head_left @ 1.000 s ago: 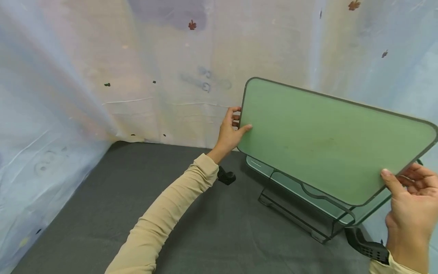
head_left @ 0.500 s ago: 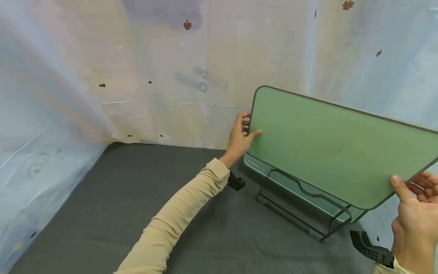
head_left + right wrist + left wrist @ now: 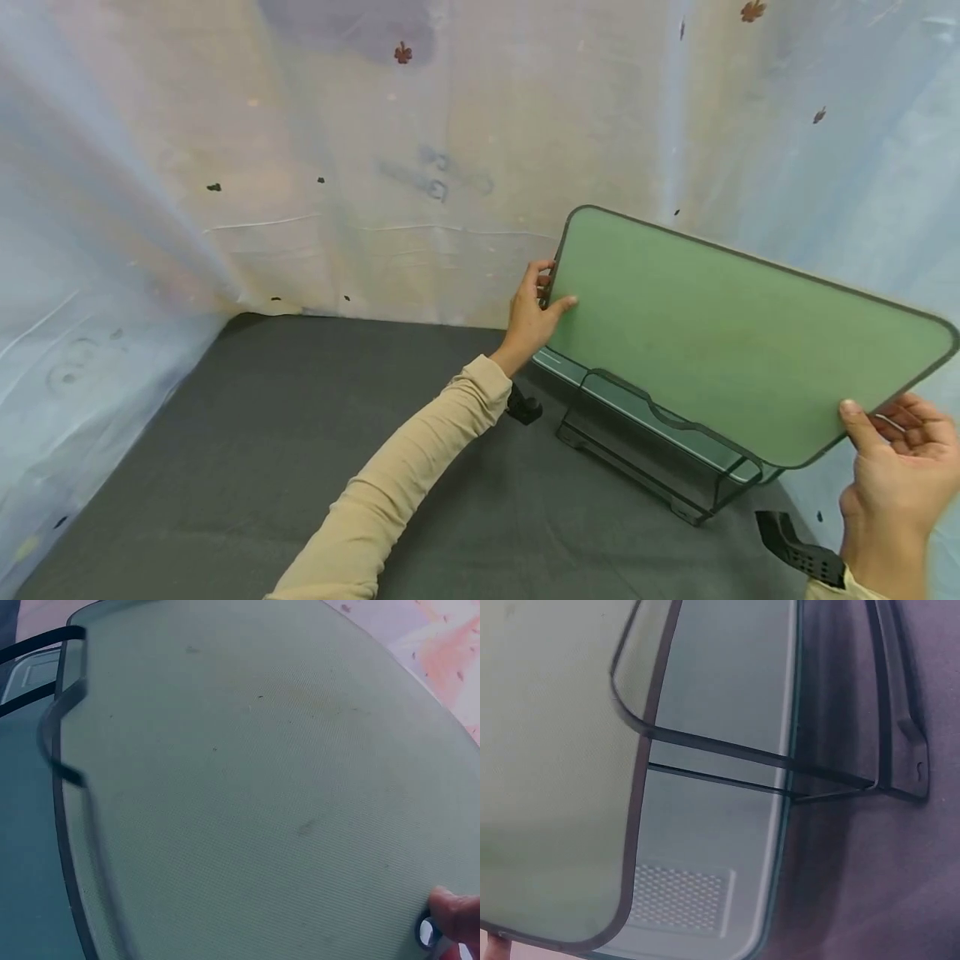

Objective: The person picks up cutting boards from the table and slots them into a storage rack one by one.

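A large green cutting board with a dark grey rim is held up, tilted, on the right side of the head view. My left hand grips its left edge, thumb on the front face and fingers behind. Near the lower right corner my right hand pinches it; in the right wrist view the thumb lies by a small hole. The board's lower edge sits behind the front wire of a black wire rack. A second, pale blue-green cutting board with a textured patch stands in the rack, partly hidden.
The rack stands on a dark grey cloth surface. A pale patterned sheet rises behind and along both sides. Black wrist mounts sit on the arms.
The held cutting board has come down so its lower edge overlaps the rack's front wire. My left hand has moved right and down with it; my right hand is also lower.
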The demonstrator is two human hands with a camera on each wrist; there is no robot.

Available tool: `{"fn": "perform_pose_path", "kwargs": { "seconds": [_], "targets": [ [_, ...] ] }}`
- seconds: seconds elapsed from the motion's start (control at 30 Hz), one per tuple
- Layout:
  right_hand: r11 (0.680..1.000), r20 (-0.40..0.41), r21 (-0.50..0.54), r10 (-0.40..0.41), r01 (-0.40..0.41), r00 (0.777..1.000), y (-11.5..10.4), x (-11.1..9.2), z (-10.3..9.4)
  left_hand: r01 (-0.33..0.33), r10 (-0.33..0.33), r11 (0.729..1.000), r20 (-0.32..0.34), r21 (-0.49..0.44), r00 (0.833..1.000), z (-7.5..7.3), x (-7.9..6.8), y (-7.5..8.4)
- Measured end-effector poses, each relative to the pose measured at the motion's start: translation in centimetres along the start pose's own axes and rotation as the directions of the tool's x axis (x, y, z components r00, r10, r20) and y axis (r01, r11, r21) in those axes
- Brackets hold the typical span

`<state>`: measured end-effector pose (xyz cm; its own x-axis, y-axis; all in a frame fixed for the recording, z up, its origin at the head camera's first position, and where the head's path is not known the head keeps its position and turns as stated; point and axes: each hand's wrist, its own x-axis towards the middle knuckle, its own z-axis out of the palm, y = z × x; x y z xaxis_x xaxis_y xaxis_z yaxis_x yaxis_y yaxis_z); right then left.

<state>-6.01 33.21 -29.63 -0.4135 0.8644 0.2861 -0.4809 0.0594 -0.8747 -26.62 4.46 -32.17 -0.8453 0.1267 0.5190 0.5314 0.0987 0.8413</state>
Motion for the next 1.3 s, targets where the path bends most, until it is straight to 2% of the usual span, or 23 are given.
{"fn": "perform_pose_path", "kwargs": {
  "seconds": [0.2, 0.6, 0.93, 1.13, 1.3],
  "targets": [
    [0.998, -0.008, 0.038, 0.047, -0.046, 0.999, 1.3, -0.2, -0.7, 0.012, -0.012, 1.000, 0.004, 0.024, 1.000, 0.5, -0.5, -1.1],
    [0.989, -0.031, 0.080, 0.128, -0.125, 0.991, 2.9, -0.4, -1.1, 0.091, -0.091, 0.995, 0.013, 0.044, 0.996, 1.2, -1.7, -2.4],
    [0.987, -0.062, -0.012, 0.158, -0.159, 0.985, 3.8, -0.8, -1.8, 0.113, -0.116, 0.992, 0.047, 0.057, 0.992, 1.6, -2.8, -3.6],
    [0.978, -0.055, 0.005, 0.209, -0.209, 0.976, 4.3, -1.4, -2.6, 0.127, -0.131, 0.990, 0.063, 0.069, 0.989, 1.6, -3.1, -4.0],
    [0.979, -0.062, -0.010, 0.203, -0.204, 0.977, 4.9, -2.0, -2.8, 0.139, -0.143, 0.987, 0.060, 0.078, 0.988, 1.6, -3.6, -4.6]
  ]
}}
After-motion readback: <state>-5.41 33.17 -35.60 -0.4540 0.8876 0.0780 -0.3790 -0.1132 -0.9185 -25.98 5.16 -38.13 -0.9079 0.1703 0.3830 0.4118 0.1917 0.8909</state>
